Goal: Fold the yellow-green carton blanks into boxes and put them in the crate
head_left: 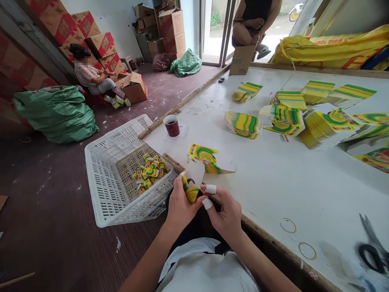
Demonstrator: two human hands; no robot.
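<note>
My left hand (181, 207) is wrapped round a small yellow-and-green cardboard carton (191, 193), partly folded, with a white inner flap standing up. My right hand (226, 213) has white tape on its thumb and a finger; these close on the carton's right edge. Both hands are over my lap at the table's edge. Just beyond them a flat stack of printed carton blanks (205, 158) lies on the white table (261, 190). To the left, a white plastic basket (105, 202) holds several small folded cartons (151, 171).
A dark red mug (172, 126) stands at the table's left corner. More blank stacks (243, 125) lie across the far side. Black-handled scissors (372, 257) are at the right. A person (94, 75) sits by cardboard boxes; another person (257, 24) sits beyond the table.
</note>
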